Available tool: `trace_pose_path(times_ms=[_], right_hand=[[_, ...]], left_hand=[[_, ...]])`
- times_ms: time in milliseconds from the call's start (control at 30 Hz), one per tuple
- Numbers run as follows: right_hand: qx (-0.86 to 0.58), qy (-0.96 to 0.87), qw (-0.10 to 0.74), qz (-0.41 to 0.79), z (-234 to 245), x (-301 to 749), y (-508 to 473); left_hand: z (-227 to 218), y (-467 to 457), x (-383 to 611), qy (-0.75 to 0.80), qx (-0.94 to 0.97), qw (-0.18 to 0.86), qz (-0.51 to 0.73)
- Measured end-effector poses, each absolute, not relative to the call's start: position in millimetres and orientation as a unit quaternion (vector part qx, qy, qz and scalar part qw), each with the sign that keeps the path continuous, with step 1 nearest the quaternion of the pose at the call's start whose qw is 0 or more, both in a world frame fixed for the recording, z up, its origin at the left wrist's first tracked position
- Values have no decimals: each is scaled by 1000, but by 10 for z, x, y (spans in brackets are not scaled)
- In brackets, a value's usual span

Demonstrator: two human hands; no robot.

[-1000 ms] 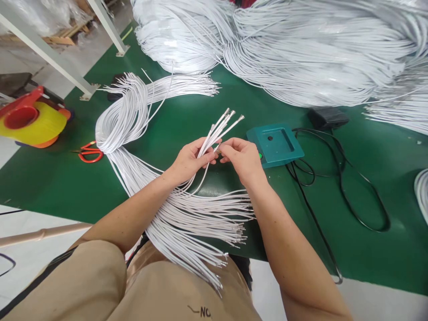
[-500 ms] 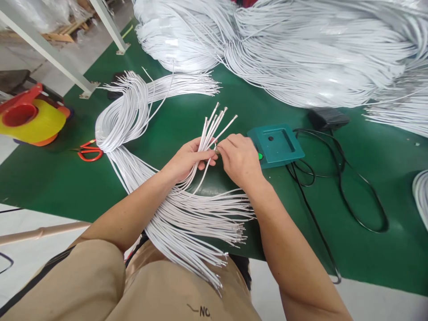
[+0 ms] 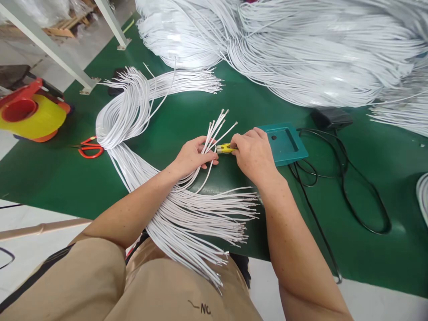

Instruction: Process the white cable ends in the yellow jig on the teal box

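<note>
My left hand [image 3: 195,154] is closed round a small bunch of white cables [image 3: 216,128], their tipped ends fanning out above the fingers. From my right hand [image 3: 254,154] a small yellow-handled tool with a metal tip [image 3: 227,148] points left. Its tip meets the cables by my left fingertips; exactly what it touches is too small to tell. Under my left forearm, the rest of the white cable bundle [image 3: 200,207] spreads over the table edge toward my lap. Its coiled part [image 3: 115,120] lies to the left.
Right of my right hand sits a teal box [image 3: 284,149] with a black cord [image 3: 347,187] and a black block [image 3: 331,118]. Red-handled scissors [image 3: 90,149] and a yellow-and-red tape dispenser [image 3: 31,111] are at left. Large white cable heaps [image 3: 310,53] fill the back.
My right hand has shifted right, away from my left fingers, and the yellow tool now shows between them. The cable ends in my left hand have swung slightly right and down.
</note>
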State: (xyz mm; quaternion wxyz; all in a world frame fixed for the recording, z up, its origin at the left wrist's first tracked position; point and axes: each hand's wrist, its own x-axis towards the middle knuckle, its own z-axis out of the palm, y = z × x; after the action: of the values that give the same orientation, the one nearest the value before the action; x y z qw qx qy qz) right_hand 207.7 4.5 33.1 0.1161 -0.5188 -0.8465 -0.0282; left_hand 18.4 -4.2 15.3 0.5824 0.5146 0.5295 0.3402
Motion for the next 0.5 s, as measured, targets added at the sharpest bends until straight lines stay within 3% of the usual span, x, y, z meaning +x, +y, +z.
trace_pose_path(times_ms=[333,500], right_hand=[[-521,-842,136,-23,337,2118,62],[-613,-755,203,-115,298,2240,7]], left_hand=[[61,-46,213,541,551,538,338],[99,-35,195,546,531,562,323]])
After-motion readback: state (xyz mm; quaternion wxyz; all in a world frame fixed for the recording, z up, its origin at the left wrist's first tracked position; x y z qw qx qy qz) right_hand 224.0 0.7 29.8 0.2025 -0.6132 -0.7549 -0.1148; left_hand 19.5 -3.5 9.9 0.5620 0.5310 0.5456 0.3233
